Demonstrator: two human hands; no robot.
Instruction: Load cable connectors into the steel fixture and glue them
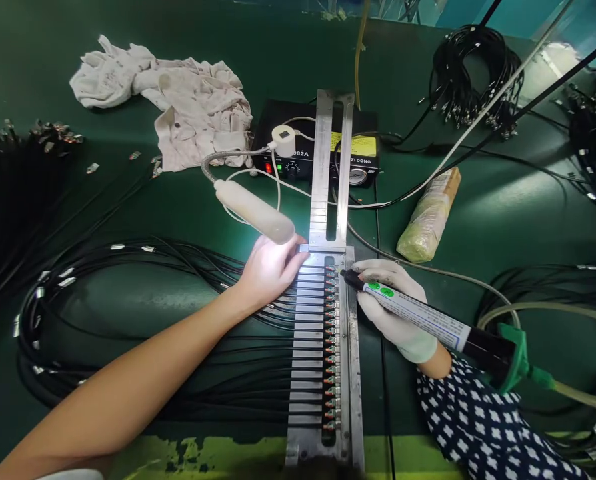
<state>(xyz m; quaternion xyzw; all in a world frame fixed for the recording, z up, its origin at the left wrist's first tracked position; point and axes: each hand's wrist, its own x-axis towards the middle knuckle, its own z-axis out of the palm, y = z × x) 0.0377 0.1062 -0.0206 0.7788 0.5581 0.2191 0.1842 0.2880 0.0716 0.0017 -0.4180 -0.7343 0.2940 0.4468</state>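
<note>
A dark green mat is covering the whole bench, and at its far left a bundle of black cables is lying, with a crumpled white cloth behind it. Looped black leads are running rightward into a long metal jig, which is standing at the middle of the bench and holding their connectors in a row. The left hand is resting flat with spread fingers on the jig's upper end, gripping nothing, under a small white gooseneck lamp. Behind the jig a black control box is sitting. The gloved right hand is closing tightly around a dispensing syringe, its dark tip touching the topmost connectors. A wrapped yellowish roll is lying further right, and more cable coils are piling up beyond.
</note>
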